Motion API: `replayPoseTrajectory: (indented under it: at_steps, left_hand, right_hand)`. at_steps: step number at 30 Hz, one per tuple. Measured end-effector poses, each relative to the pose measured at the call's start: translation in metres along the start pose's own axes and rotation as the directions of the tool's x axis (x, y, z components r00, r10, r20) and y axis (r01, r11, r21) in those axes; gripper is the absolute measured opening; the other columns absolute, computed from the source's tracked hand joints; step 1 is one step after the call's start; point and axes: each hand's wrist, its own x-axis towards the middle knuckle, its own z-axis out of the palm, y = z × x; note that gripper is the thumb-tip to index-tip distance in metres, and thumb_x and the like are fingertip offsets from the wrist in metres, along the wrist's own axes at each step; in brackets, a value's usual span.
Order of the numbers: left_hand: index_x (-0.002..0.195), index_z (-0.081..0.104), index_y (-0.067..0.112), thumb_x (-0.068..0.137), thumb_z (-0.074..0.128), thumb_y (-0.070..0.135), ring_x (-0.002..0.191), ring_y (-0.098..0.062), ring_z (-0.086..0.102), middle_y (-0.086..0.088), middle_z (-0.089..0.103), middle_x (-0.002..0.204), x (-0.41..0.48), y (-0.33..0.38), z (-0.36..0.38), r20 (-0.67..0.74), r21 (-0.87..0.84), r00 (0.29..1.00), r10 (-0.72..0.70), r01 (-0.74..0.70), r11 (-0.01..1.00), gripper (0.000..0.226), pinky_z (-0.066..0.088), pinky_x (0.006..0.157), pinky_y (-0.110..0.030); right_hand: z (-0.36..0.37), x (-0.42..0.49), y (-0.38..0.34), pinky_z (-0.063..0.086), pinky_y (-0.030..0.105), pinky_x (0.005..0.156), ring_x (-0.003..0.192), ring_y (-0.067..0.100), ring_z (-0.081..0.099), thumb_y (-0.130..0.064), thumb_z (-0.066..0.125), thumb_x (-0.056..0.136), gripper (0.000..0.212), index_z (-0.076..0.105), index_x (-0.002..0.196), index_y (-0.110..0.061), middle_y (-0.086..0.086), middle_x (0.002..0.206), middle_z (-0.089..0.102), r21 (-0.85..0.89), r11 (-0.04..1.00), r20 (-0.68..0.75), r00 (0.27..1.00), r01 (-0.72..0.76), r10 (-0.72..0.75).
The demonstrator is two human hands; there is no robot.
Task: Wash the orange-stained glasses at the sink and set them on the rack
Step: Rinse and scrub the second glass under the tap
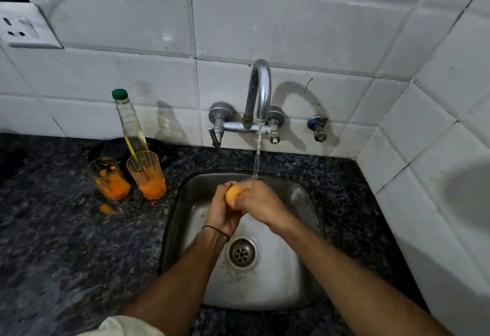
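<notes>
Now, item by item.

Glass in hand [233, 193]: orange-smeared, held over the sink [302, 203], right under the stream [256, 155] from the tap [259, 89]. My left hand [221, 209] grips it from the left and my right hand [258, 203] wraps it from the right. The fingers of both are clamped round it, so only an orange patch shows between them.

Handling, as I judge it: light, stiff, breakable, slick with water and pulp. Best held round the body with the whole hand, not pinched at the thin rim.

Outer glass [110, 179] and inner glass [147, 175]: upright on the table [66, 242] left of the sink, just beside each other, orange dregs in the bottoms, walls streaked. The same hold should suit them.

Bottle [130, 120], green cap: right behind them, tall, probably easy to tip on a reach.

Orange spill [106, 209]: on the table in front of the glasses, likely slippery.

Edges: steel sink walls, and the tap spout close above my hands. Both are hard knocks for glass.

Room: open basin toward the drain [241, 252]. The tiled wall [424, 176] closes the right.

Rack: not in view.
</notes>
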Motion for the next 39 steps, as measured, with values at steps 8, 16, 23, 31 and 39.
replayPoseTrajectory:
  at_steps: [8, 16, 23, 31, 39]
  left_hand:
    - [0.081, 0.073, 0.007, 0.098, 0.046, 0.046, 0.045, -0.012, 0.053, -0.007, 0.060, 0.062, -0.015, 0.013, 0.000, 0.003, 0.182, 0.956, -0.294, 0.289, 0.940, 0.050, 0.033, 0.035, -0.016]
    - [0.079, 0.061, 0.013, 0.092, 0.063, 0.019, 0.060, -0.021, 0.052, -0.009, 0.056, 0.071, -0.006, 0.020, 0.004, -0.127, 0.418, 0.961, 0.246, -0.173, 0.892, 0.014, 0.042, 0.050, -0.027]
    - [0.082, 0.066, 0.011, 0.091, 0.062, 0.018, 0.043, -0.018, 0.047, -0.008, 0.053, 0.061, -0.009, 0.064, 0.021, -0.035, 0.837, 0.984, 0.175, -0.067, 0.543, 0.012, 0.033, 0.037, -0.019]
    - [0.057, 0.071, 0.024, 0.064, 0.067, 0.038, 0.070, -0.023, 0.066, -0.001, 0.068, 0.065, 0.001, 0.081, 0.045, -0.049, 0.963, 0.909, 0.415, -0.067, 0.260, 0.016, 0.055, 0.073, -0.036]
    - [0.073, 0.071, 0.022, 0.080, 0.067, 0.029, 0.072, -0.017, 0.065, 0.005, 0.069, 0.070, -0.008, 0.068, 0.037, 0.052, 0.963, 0.789, 0.612, -0.202, 0.178, 0.011, 0.051, 0.069, -0.031]
  right_hand:
    - [-0.023, 0.005, 0.013, 0.037, 0.035, 0.096, 0.104, 0.011, 0.056, -0.026, 0.062, 0.091, 0.011, 0.072, 0.091, -0.032, -0.012, 0.101, 0.068, -0.449, 0.839, 0.291, 0.938, 0.309, -0.189]
    - [0.004, 0.000, 0.020, 0.054, 0.037, 0.094, 0.109, 0.020, 0.062, 0.013, 0.053, 0.072, 0.054, 0.067, 0.118, -0.013, 0.004, 0.115, 0.067, 0.347, 0.935, 0.128, 0.992, -0.068, 0.024]
    - [-0.002, 0.012, 0.061, 0.018, 0.053, 0.122, 0.136, 0.026, 0.048, -0.009, 0.066, 0.080, 0.073, 0.043, 0.149, -0.021, 0.008, 0.146, 0.054, -0.791, 0.221, 0.381, 0.742, 0.570, -0.552]
    - [0.044, 0.015, 0.057, 0.054, 0.045, 0.094, 0.110, 0.026, 0.063, -0.022, 0.062, 0.080, 0.058, 0.052, 0.137, -0.026, 0.007, 0.129, 0.061, 0.013, 0.978, 0.110, 0.971, 0.210, -0.210]
    - [0.052, 0.009, 0.030, 0.050, 0.036, 0.094, 0.096, 0.022, 0.070, -0.034, 0.059, 0.095, 0.032, 0.070, 0.115, -0.011, 0.010, 0.102, 0.075, 0.985, 0.101, 0.119, 0.976, -0.139, 0.183]
